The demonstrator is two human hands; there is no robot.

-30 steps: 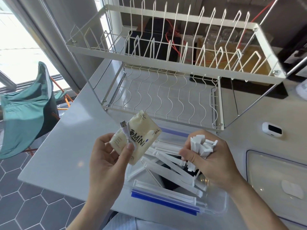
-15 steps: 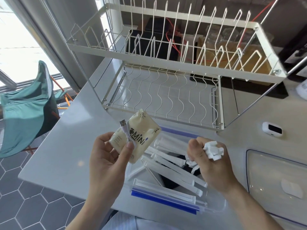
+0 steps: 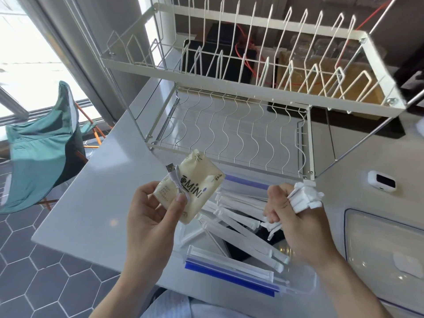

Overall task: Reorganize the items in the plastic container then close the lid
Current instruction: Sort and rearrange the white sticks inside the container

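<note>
A white counter [image 3: 75,210] fills the middle of the view, and its left edge and near corner drop to a floor of dark hexagon tiles [image 3: 41,278]. On the counter stands a white wire dish rack [image 3: 241,134] with two levels; its lower front rail is just behind the plastic container [image 3: 296,292] and leaves little room on the far side. The left part of the counter is bare. A green chair [image 3: 39,154] stands on the floor well to the left. At the right the clear lid [image 3: 385,251] lies flat on the counter, just beside the container, and a small white device [image 3: 382,181] lies behind it.

The container is open at the near edge of the counter, with a blue strip along its near rim. Inside it many long white clips [image 3: 243,237] lie crossed, most with the long axis from upper left to lower right.

The left hand [image 3: 151,216] holds above the container's left end a cream tissue pack [image 3: 190,191], tilted to the upper right, and its thumb presses a coiled white USB cable [image 3: 177,182] on it, the plug pointing up left. The right hand [image 3: 296,221] is closed around a bundle of white clips [image 3: 305,198], whose ends stick out to the upper right.
</note>
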